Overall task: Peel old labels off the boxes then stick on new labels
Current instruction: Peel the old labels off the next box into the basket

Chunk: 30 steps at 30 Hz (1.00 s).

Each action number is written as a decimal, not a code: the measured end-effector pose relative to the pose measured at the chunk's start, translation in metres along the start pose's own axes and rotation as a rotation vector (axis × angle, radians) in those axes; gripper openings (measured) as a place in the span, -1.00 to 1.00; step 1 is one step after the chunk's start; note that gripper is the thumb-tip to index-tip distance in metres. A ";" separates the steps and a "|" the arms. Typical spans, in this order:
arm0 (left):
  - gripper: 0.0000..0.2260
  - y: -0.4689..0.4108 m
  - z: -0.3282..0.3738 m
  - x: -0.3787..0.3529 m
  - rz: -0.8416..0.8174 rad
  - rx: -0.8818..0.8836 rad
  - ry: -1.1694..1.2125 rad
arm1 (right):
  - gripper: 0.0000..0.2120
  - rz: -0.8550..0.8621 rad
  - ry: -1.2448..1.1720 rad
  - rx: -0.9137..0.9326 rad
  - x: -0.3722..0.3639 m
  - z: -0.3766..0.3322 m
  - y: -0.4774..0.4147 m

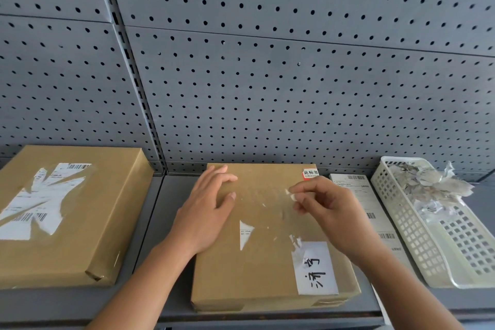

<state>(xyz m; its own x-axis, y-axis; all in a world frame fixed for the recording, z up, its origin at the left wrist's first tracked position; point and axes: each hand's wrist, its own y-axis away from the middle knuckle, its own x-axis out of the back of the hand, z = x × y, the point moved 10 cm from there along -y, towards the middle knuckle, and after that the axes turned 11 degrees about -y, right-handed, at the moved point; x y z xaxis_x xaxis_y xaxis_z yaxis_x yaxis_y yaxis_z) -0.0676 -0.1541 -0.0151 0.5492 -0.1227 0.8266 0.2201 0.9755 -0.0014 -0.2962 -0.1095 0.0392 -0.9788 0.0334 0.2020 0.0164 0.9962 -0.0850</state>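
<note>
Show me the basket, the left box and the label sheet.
basket (404,225), head view, its left wall.
left box (112,195), head view, bare cardboard near its right edge.
label sheet (359,187), head view, its top part.

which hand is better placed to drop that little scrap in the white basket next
Right. The right hand pinches the scrap, and the basket sits on that side, just beyond the box. The left hand lies flat on the box, likely steadying it, farther from the basket.
</note>
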 end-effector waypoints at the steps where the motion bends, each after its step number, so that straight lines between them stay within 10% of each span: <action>1: -0.75 0.000 0.000 0.000 0.001 0.000 0.000 | -0.85 0.006 0.017 0.006 0.003 -0.001 0.001; 30: -0.67 -0.004 0.003 0.001 0.073 -0.097 0.041 | -0.93 0.769 0.432 0.005 0.239 -0.014 0.066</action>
<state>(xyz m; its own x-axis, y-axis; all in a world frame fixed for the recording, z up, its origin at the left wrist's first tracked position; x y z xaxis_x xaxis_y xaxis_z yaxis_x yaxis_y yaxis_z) -0.0699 -0.1573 -0.0124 0.5986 -0.0615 0.7987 0.2543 0.9601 -0.1166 -0.5266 -0.0348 0.0955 -0.5341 0.7227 0.4387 0.6369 0.6852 -0.3534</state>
